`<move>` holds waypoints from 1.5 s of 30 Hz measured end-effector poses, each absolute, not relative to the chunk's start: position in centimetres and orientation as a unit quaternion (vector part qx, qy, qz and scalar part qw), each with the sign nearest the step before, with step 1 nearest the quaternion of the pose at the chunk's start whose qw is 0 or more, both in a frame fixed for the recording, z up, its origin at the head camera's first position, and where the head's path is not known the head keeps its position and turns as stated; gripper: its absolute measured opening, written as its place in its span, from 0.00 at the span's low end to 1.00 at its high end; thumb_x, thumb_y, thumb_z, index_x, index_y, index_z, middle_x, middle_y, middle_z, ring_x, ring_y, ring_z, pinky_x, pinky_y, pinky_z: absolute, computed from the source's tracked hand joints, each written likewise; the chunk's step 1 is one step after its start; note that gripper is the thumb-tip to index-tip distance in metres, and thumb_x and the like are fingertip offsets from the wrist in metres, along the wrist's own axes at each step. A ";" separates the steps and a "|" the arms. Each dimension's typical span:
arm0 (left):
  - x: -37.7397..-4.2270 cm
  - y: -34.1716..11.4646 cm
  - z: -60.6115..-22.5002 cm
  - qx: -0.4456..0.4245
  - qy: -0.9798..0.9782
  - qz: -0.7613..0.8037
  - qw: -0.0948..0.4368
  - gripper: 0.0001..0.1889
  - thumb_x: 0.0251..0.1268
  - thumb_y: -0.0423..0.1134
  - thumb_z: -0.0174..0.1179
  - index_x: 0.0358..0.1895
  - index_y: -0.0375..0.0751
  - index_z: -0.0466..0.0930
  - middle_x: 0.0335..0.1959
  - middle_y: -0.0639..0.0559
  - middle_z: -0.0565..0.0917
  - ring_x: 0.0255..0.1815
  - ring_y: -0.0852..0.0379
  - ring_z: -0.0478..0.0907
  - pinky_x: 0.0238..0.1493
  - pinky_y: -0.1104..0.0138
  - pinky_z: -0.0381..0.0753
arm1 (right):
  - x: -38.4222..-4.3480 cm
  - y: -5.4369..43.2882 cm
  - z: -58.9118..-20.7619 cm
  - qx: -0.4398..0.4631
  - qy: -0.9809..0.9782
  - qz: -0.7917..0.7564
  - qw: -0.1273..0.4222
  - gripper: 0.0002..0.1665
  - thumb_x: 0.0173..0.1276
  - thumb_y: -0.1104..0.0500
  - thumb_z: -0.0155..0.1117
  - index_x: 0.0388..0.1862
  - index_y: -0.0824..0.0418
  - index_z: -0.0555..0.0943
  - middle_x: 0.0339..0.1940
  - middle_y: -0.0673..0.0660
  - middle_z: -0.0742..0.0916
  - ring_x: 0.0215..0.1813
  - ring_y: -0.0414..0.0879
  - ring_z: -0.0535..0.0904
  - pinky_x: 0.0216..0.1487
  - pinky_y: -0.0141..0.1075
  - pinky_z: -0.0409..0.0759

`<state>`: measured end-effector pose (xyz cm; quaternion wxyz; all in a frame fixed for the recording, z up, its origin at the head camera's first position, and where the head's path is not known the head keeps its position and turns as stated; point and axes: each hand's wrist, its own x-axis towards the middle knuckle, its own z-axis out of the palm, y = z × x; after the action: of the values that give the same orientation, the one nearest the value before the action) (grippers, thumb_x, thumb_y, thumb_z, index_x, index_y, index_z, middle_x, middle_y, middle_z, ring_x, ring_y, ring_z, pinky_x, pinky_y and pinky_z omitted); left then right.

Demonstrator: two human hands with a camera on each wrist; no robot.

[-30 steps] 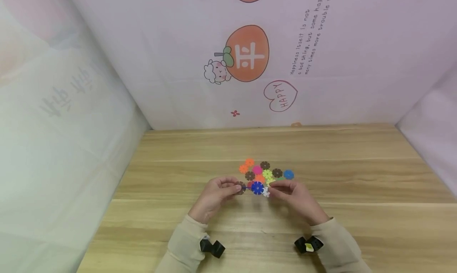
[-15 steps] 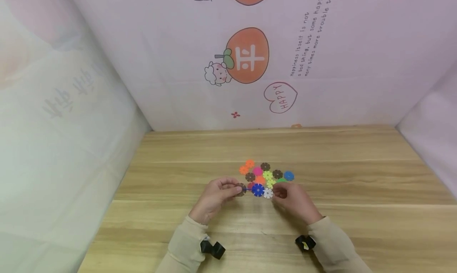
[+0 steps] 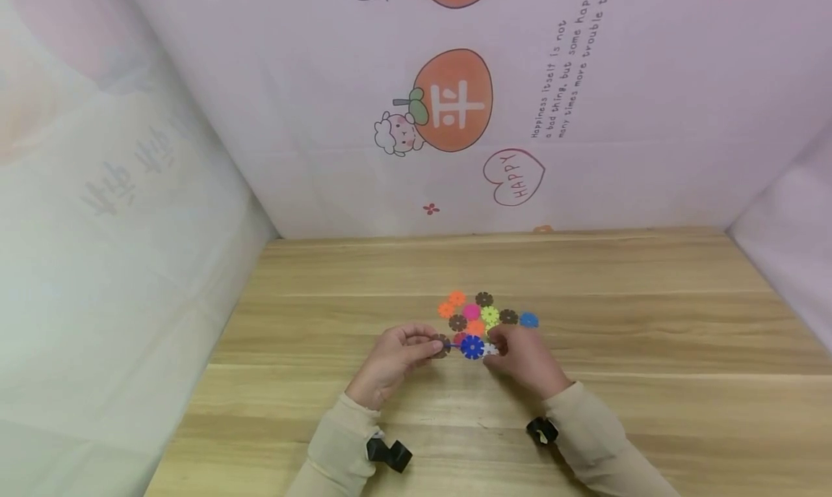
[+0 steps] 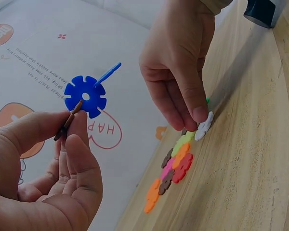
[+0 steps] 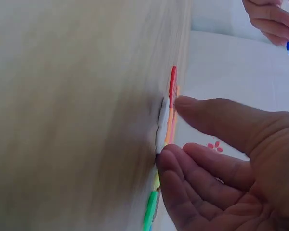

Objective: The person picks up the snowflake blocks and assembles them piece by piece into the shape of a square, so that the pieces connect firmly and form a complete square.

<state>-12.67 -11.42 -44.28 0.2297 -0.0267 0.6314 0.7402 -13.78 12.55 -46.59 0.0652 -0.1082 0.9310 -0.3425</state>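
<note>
In the head view my left hand (image 3: 398,360) pinches a brown notched disc (image 4: 65,127) between thumb and fingers. Two blue notched discs join onto it in a chain; one blue disc (image 4: 76,97) faces the left wrist camera, and the other is seen edge-on. The chain is held above the table. My right hand (image 3: 528,361) is down at a white notched disc (image 4: 205,126) lying flat on the table. Its fingertips touch or nearly touch that disc, with thumb and fingers apart in the right wrist view (image 5: 216,159).
Several loose notched discs lie grouped beyond the hands, among them orange (image 3: 458,297), pink (image 3: 471,312), brown (image 3: 484,299), yellow (image 3: 490,314) and light blue (image 3: 529,320) ones. A printed white cloth (image 3: 325,157) stands along the back edge of the wooden table (image 3: 325,280).
My right hand moved away from the blue discs, then came back left and forward over the white disc. The left hand holds the chain in nearly the same place.
</note>
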 end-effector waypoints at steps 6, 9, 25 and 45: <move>-12.7 -11.4 -44.3 -0.024 0.630 0.741 0.230 0.09 0.63 0.29 0.64 0.45 0.34 0.79 0.35 0.54 0.86 0.38 0.61 0.85 0.53 0.59 0.84 | -13.9 12.0 -46.6 -0.116 0.940 -0.317 0.049 0.18 0.51 0.66 0.77 0.42 0.68 0.84 0.31 0.56 0.86 0.33 0.44 0.80 0.37 0.38 0.83; -12.7 -11.4 -44.3 -0.024 0.630 0.741 0.231 0.09 0.63 0.29 0.64 0.45 0.34 0.79 0.34 0.54 0.86 0.38 0.61 0.85 0.53 0.59 0.84 | -13.9 11.9 -46.7 -0.122 0.944 -0.305 0.043 0.17 0.51 0.66 0.76 0.41 0.67 0.84 0.29 0.55 0.86 0.31 0.43 0.78 0.36 0.36 0.82; -12.8 -11.4 -44.5 -0.028 0.634 0.738 0.228 0.11 0.64 0.30 0.64 0.48 0.31 0.78 0.37 0.52 0.86 0.39 0.60 0.85 0.55 0.59 0.83 | -13.9 12.1 -46.6 -0.140 0.946 -0.292 0.014 0.04 0.58 0.66 0.70 0.33 0.64 0.85 0.25 0.51 0.85 0.26 0.39 0.75 0.29 0.30 0.78; -12.8 -11.3 -44.5 -0.032 0.634 0.740 0.223 0.09 0.64 0.29 0.63 0.46 0.33 0.80 0.35 0.54 0.87 0.38 0.61 0.85 0.50 0.62 0.84 | -13.1 15.2 -47.0 -0.075 0.890 -0.447 0.049 0.07 0.65 0.59 0.69 0.40 0.59 0.86 0.36 0.53 0.88 0.39 0.43 0.81 0.41 0.31 0.82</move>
<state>-12.79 -11.31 -44.53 0.2228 -0.0318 0.6344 0.7395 -13.06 15.19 -46.95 0.0488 -0.0750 0.8902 -0.4468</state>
